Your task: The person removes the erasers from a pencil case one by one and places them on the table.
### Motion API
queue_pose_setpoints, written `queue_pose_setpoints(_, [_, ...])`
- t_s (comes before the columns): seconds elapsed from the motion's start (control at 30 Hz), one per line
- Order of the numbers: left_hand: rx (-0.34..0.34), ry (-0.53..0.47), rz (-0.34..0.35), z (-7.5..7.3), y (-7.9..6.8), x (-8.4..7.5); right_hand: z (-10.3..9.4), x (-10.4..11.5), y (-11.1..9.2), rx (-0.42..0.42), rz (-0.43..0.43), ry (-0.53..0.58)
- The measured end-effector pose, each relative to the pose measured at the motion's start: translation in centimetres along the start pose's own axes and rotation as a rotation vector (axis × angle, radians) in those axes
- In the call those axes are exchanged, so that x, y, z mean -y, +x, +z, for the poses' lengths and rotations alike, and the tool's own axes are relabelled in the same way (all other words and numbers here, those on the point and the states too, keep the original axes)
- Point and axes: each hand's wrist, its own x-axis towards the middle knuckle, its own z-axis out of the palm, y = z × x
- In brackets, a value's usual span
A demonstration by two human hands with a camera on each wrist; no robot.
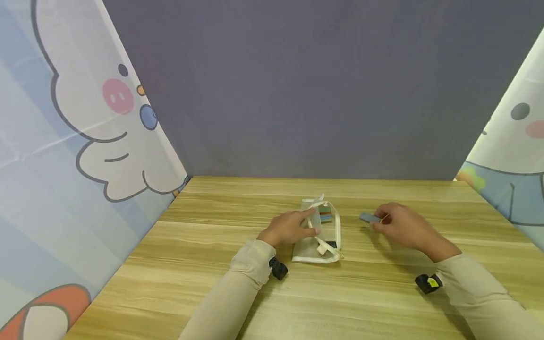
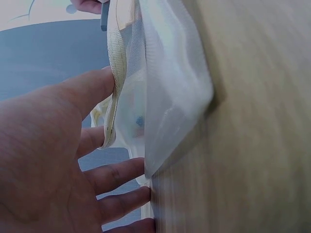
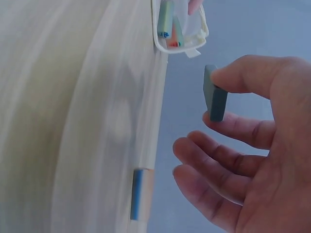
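- My right hand (image 1: 405,229) pinches a small grey block (image 3: 218,104) between thumb and forefinger, clear of the table (image 1: 170,264); my other three fingers are bent loosely below and hold nothing.
- I grip it near one end, which, I judge, leaves the other end free to point leftward at the pouch.
- Left of that grip, a short gap away, lies a see-through zip pouch (image 1: 338,226), its mouth facing my block.
- My left hand (image 1: 289,227) is at the pouch with fingers apart, thumb against the zipped edge (image 2: 114,63); I take this to be keeping the mouth parted and the pouch steady. I cannot tell whether my forefinger's tip hooks over that edge.
- Inside the mouth, between my two hands, sit coloured pieces (image 1: 325,217), with a dark piece (image 1: 332,244) nearer my body.
- On the side of my right grip away from the pouch, a blue-and-orange piece (image 3: 140,194) lies on the table; from the head view I cannot make it out, perhaps because my hand covers it.
- Beyond both hands, a grey backing (image 1: 297,94) rises behind the table.
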Motion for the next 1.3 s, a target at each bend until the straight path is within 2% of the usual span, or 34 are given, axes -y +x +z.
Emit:
queue_pose_setpoints(0.27, [-0.004, 0.016, 0.006, 0.3, -0.3, 0.3, -0.4, -0.3, -0.4, 0.014, 0.006, 0.014])
queue_pose_setpoints(0.63, [0.009, 0.030, 0.022, 0.6, -0.7, 0.4, -1.0, -1.2, -1.3, -0.024, 0.027, 0.005])
queue_pose_setpoints(1.03, [0.010, 0.027, 0.048, 0.2, -0.9, 0.6, -2.0, -2.2, -1.4, -0.042, 0.044, -0.021])
queue_pose_setpoints(1.3, [0.014, 0.043, 0.048, 0.3, -0.8, 0.8, -1.5, -2.9, -1.6, -0.020, 0.071, -0.028])
